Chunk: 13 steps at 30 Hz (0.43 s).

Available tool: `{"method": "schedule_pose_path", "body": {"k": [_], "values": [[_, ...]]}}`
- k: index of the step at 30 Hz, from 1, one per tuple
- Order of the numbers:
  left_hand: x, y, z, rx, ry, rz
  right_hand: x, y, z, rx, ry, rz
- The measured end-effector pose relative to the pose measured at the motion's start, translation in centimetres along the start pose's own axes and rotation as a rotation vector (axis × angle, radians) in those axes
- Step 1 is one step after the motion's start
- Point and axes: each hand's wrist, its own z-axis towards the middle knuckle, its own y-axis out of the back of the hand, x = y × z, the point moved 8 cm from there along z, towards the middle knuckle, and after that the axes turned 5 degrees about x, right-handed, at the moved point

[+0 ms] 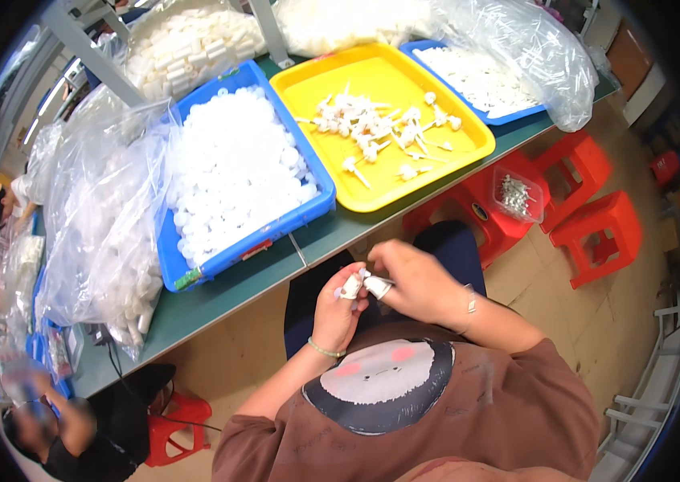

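In front of my chest, my left hand [338, 309] is closed in a pinch on a small white plastic part [363, 274]. Close against it is my right hand [419, 283], its fingers bent together. What the right fingers grip is too small and hidden to make out. White wraps cover a digit of each hand. Past the table edge, a yellow tray [392, 186] bears a loose pile of white plastic pieces with thin stems [356, 120]. To its left, a blue bin [320, 197] is heaped with small round white caps [235, 165].
Clear plastic bags of white parts [103, 217] flank the bin. At the far right lies a blue tray [521, 118] of thin white pieces, beside another bag [529, 48]. Red stools [597, 233] stand right; one holds a clear tub [517, 195]. Another person [75, 426] sits lower left.
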Motion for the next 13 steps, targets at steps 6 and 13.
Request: {"method": "schedule_pose_path", "body": {"k": [6, 13], "values": [[-0.5, -0.6, -0.6, 0.088, 0.036, -0.174, -9.8, 22.9, 4.3, -0.535, -0.154, -0.512], [-0.1, -1.0, -0.7, 0.188, 0.09, -0.213, -18.1, 24.4, 8.2, 0.042, -0.519, -0.602]]}}
